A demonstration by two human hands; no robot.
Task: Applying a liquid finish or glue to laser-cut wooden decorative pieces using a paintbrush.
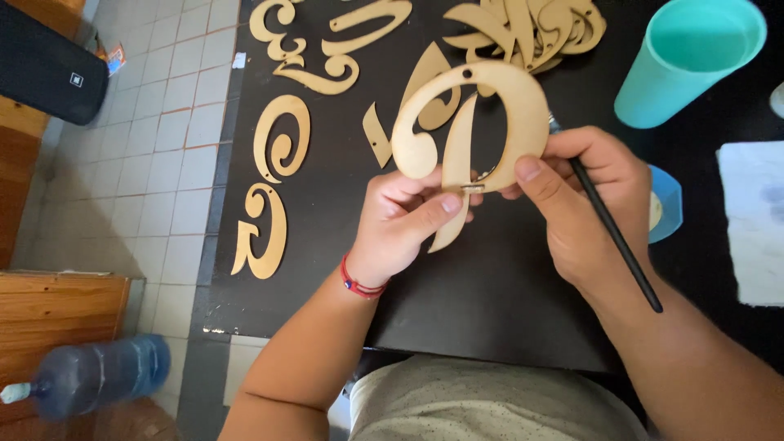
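Over the black tabletop (pixel 490 302), strewn with flat wooden letter cutouts (pixel 282 139) and a turquoise plastic cup (pixel 690 61), both hands hold up one round wooden cutout (pixel 474 122). Left hand (pixel 400 224): fingers pinched on its lower edge. Right hand (pixel 584 200): thumb on the cutout's rim, fingers closed round a thin black paintbrush (pixel 616 237).
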